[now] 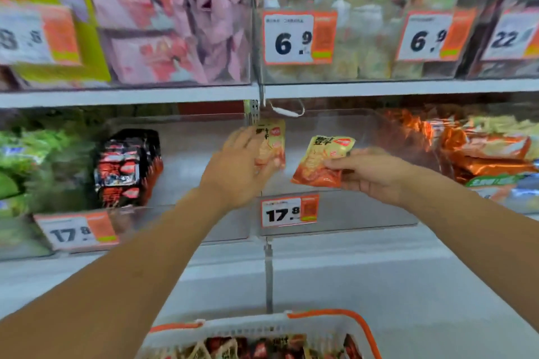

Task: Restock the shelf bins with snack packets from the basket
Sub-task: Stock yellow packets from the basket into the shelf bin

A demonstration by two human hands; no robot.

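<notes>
My left hand [239, 166] holds an orange-and-cream snack packet [272, 140] upright against the front of the middle shelf, at the divider between two clear bins. My right hand [370, 175] pinches a second packet of the same kind [323, 159] by its right edge, tilted, in front of the clear bin [350, 213] with the 17.8 tag. That bin looks nearly bare behind the packet. The white basket [262, 326] with orange handles sits at the bottom edge, holding several more packets [262, 348].
Left bin holds black-and-red packets [125, 166] and green ones [29, 160]. Orange packets [466, 148] fill the bin at right. The upper shelf carries pink bags [163, 23] and pale packets [364, 23] behind price tags. A grey shelf ledge [379, 271] runs below.
</notes>
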